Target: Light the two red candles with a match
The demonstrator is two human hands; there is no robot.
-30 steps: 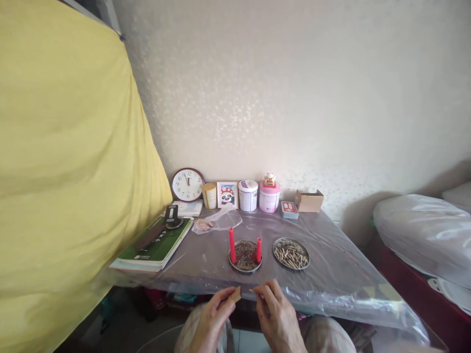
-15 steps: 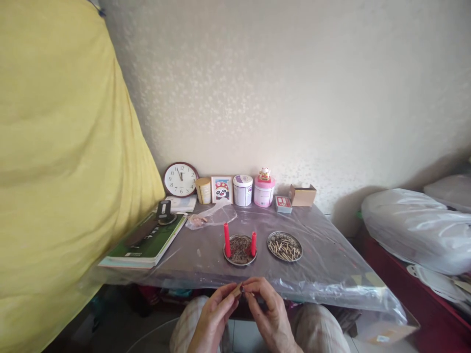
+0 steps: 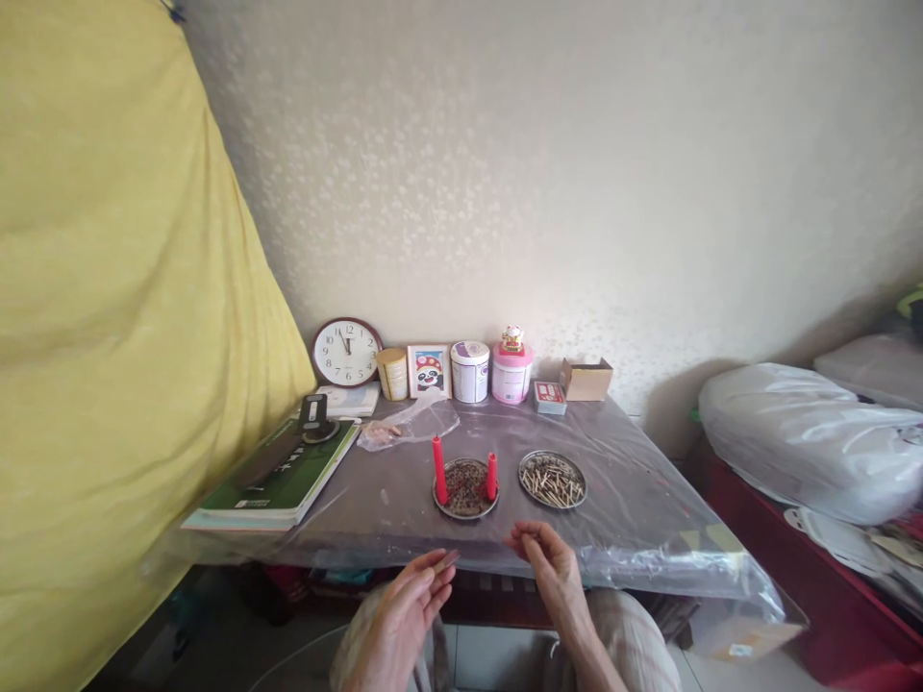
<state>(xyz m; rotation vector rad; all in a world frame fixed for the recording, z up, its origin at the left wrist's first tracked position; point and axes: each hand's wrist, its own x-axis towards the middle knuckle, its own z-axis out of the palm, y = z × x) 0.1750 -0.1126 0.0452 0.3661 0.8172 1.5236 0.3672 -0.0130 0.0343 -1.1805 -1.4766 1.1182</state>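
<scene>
My left hand, in front of the table's near edge, is closed on a small flat brownish matchbox, gripped between thumb and fingers. My right hand is raised at the table's edge with thumb and fingertips pinched together; whatever is between them is too small to make out. Beyond the hands stands a round metal plate with two upright red candles, a taller one on the left and a shorter one on the right. Neither shows a flame. Many loose matchsticks lie in a second round plate.
A plastic sheet covers the table. Green books with a black object on top lie left. A clock, tins, a picture frame, a card box and an open carton line the wall.
My hands have come apart. The right moved up and to the right toward the matchstick plate; the left stays low with the matchbox, slightly further left. The view has shifted slightly.
</scene>
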